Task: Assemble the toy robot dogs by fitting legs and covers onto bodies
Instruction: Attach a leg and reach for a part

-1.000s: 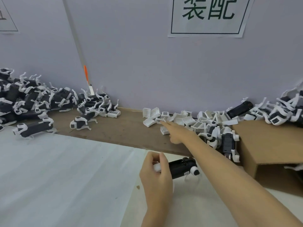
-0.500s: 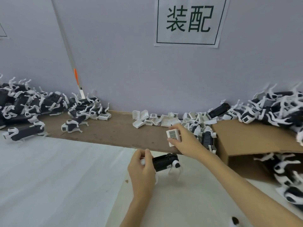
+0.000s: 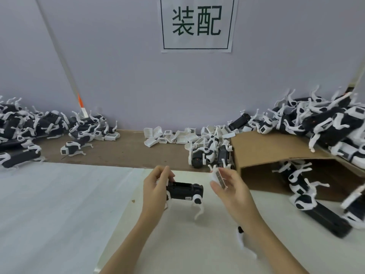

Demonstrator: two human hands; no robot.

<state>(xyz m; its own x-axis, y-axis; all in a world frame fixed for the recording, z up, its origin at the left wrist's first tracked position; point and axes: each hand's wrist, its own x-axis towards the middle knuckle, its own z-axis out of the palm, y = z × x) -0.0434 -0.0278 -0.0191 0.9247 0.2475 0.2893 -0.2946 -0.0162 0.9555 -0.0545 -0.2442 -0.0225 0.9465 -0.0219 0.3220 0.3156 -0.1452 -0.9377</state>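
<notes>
The right hand [image 3: 229, 186] has drawn back from the parts pile, now pinching a white cover [image 3: 219, 177] beside the black body [image 3: 184, 191]. The left hand [image 3: 156, 186] grips that body's left end; it lies level above the white table [image 3: 59, 204], long axis left-right.

A black toy dog body [image 3: 184, 190] with white legs is being held level above the near middle of the desk [image 3: 59, 204], its left end gripped, one white leg dangling below its right end. A white cover [image 3: 218, 177] with a grid of dark slots is sitting tilted just right of it, apart from the body. More white covers [image 3: 167, 135] are lying loose along the desk's far edge.
</notes>
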